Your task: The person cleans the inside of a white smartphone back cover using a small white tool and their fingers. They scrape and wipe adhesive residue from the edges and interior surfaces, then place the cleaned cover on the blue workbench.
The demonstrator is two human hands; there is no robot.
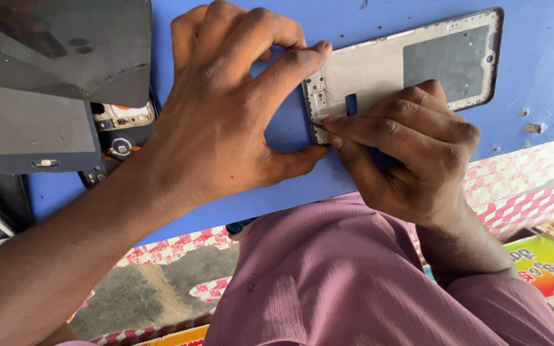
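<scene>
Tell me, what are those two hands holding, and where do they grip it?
The left hand pinches the phone frame at its near short end. The right hand pinches a thin dark tool, barely visible, by its back end, tip on the frame.

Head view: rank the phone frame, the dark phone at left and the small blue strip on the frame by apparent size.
1. Phone frame
2. Dark phone, partly cropped and overlapped, so this ranking against the frame is unsure
3. Blue strip, clearly smallest

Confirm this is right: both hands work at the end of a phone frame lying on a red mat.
Not quite: the mat is blue, not red, as the head view shows. The rest holds: the left hand and right hand work at the end of the phone frame lying on it.
</scene>
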